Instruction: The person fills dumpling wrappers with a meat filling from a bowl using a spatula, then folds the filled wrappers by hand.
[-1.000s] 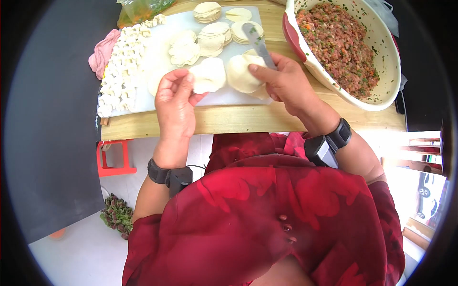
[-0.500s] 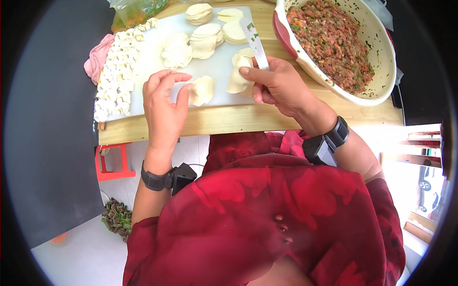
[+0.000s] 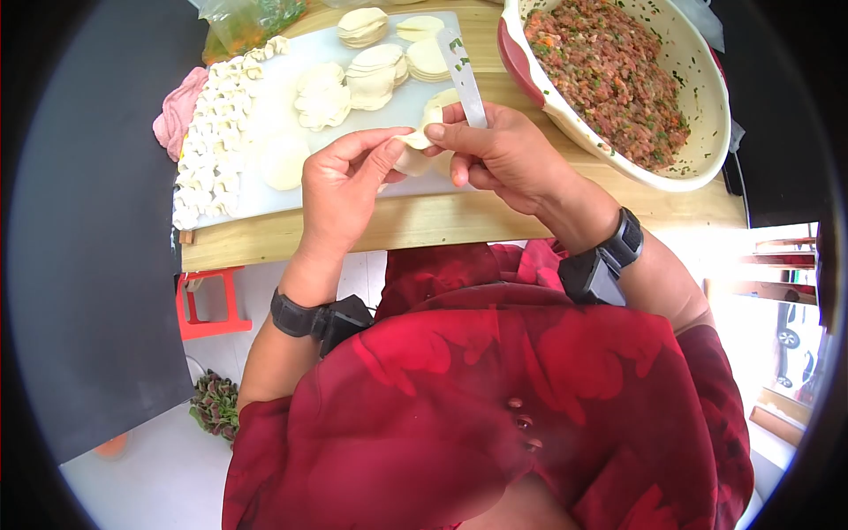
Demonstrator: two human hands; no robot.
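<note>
Between my two hands, over the near edge of the white board (image 3: 256, 201), is a folded dough wrapper (image 3: 422, 139). My left hand (image 3: 352, 177) pinches its left end between thumb and forefinger. The fingers of my right hand (image 3: 495, 155) are closed on its right end, and the same hand holds a flat metal spatula (image 3: 463, 79) pointing up, with green bits on its tip. Stacks of round wrappers (image 3: 375, 75) lie beyond my hands. A loose wrapper (image 3: 284, 162) is left of my left hand.
Rows of folded dumplings (image 3: 212, 141) line the board's left side, beside a pink cloth (image 3: 179, 115). A large bowl (image 3: 702, 132) of meat filling (image 3: 609, 84) stands at the right. A plastic bag (image 3: 256, 22) lies at the back left. The wooden table edge (image 3: 353, 232) is nearest me.
My left hand has moved right and now pinches the wrapper held by my right hand. The wrapper has been folded narrower. My right hand has shifted slightly left.
</note>
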